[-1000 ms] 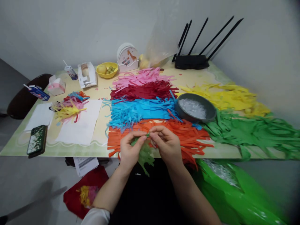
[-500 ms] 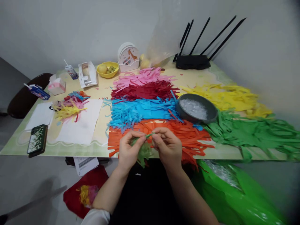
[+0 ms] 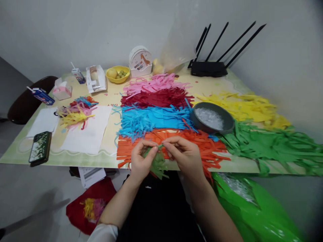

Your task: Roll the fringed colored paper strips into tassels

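Note:
My left hand (image 3: 141, 159) and my right hand (image 3: 183, 154) meet at the table's front edge, over the orange paper strips (image 3: 202, 143). Both pinch a small bunch of green paper strips (image 3: 157, 163) that hangs down between them. The fingertips of both hands are closed on the top of the bunch. Behind lie rows of blue strips (image 3: 151, 119), dark red strips (image 3: 157, 97) and pink strips (image 3: 153, 83). To the right are green strips (image 3: 272, 144) and yellow strips (image 3: 247, 106).
A grey bowl (image 3: 196, 119) of clear bits stands right of the blue strips. A phone (image 3: 39, 152), white sheets (image 3: 88, 134) and a mixed strip bundle (image 3: 74, 112) lie left. Cartons, a yellow fruit bowl (image 3: 117, 74) and a router (image 3: 208, 69) stand at the back. A green bag (image 3: 254, 211) hangs at right.
Both hands have stayed at the table edge, working the top of the green bunch. The view has shifted slightly.

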Demonstrator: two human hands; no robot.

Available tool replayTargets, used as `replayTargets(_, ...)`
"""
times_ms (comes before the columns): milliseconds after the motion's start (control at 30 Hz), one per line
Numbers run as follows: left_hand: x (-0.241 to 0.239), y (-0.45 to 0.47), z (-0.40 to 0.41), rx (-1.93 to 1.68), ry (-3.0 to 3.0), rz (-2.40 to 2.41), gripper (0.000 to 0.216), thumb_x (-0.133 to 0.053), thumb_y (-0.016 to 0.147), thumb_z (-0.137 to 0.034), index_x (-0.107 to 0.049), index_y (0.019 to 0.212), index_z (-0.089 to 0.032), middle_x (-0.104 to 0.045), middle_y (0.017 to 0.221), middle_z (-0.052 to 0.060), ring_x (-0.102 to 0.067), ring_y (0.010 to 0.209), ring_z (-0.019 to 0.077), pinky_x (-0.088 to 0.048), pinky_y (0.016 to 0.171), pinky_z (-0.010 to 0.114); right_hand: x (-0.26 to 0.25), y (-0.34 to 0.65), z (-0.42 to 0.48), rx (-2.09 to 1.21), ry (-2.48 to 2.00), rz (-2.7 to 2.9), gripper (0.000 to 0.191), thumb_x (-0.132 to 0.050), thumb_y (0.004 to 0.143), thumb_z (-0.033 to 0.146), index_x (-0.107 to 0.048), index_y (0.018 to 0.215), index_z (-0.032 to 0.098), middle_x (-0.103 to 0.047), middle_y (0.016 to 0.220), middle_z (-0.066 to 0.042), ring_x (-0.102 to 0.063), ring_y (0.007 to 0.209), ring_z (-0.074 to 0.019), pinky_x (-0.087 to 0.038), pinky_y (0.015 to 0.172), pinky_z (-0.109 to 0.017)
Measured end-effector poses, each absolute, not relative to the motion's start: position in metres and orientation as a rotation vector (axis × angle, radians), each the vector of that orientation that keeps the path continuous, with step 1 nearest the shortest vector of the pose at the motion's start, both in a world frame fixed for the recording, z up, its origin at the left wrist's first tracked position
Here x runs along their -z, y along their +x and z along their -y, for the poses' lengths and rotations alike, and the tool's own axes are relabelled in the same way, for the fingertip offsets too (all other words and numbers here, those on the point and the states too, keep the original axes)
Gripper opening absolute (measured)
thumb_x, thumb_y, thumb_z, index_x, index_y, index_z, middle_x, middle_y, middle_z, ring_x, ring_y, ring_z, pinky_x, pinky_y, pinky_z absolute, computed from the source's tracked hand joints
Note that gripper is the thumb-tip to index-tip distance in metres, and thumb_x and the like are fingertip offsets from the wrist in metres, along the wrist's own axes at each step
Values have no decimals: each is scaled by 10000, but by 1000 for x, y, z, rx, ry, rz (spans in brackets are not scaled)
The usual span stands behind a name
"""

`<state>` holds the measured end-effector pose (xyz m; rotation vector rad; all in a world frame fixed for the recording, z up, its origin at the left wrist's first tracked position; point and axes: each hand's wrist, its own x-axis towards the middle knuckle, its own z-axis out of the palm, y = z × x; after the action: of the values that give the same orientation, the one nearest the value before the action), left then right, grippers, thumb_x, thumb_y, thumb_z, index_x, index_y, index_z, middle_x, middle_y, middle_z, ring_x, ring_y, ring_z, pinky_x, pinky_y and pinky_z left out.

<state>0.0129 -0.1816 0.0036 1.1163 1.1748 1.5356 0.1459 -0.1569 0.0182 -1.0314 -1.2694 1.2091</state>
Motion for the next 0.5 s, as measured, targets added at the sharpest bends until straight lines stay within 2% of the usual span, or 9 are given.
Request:
replayTargets(100,-3,7,180,-1494,1113,-1160,200,-774,736,-307,-689,846,-163,-695,831,44,-665,793,157,-522,743,254,-25,145,156,-1138,-1052,1387,95,-707,777,269,-716,735,184,-593,530,25,-496,432,-90,-385,415,-206)
replayTargets(200,-1,2,178,-1498,984,-1126,202,-796,716,-311,-664,760,-165,-676,772,20,-649,738,135,-515,724,243,-30,142,156,-1110,-1048,1461,122,-695,796,271,-715,721,176,-633,563,10,-529,454,-95,-404,429,-204)
replayTargets(400,1,9,180,-1505,780,-930,303,-836,662,-339,-584,676,-170,-630,668,-17,-595,625,101,-477,623,210,-38,137,158,-964,-1051,1465,169,-666,844,265,-667,704,171,-566,516,39,-498,436,-79,-396,437,-196)
replayTargets(500,3,3,186,-1490,778,-932,325,-822,669,-370,-565,663,-172,-612,636,-24,-578,594,99,-461,598,211,-36,134,161,-999,-1029,1488,172,-645,876,266,-648,729,177,-561,527,44,-498,447,-75,-401,447,-190)
